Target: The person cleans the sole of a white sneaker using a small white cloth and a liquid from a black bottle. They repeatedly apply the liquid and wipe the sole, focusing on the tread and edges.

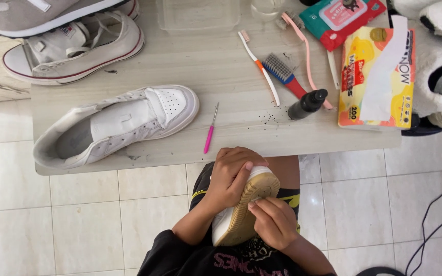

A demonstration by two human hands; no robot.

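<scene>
Down in the lap, a white shoe turned sole-up, tan bottom showing. Left hand wrapped around its toe, holding tight. Right hand curled up, fingertips pressed on the sole. Further off on the table, a pink pick, another white shoe, brushes, a black bottle.

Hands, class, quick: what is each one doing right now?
Left hand: closed around the toe of the white sneaker, sole up.
Right hand: fingers curled, pressed on the tan sole; anything held cannot be told.
</scene>
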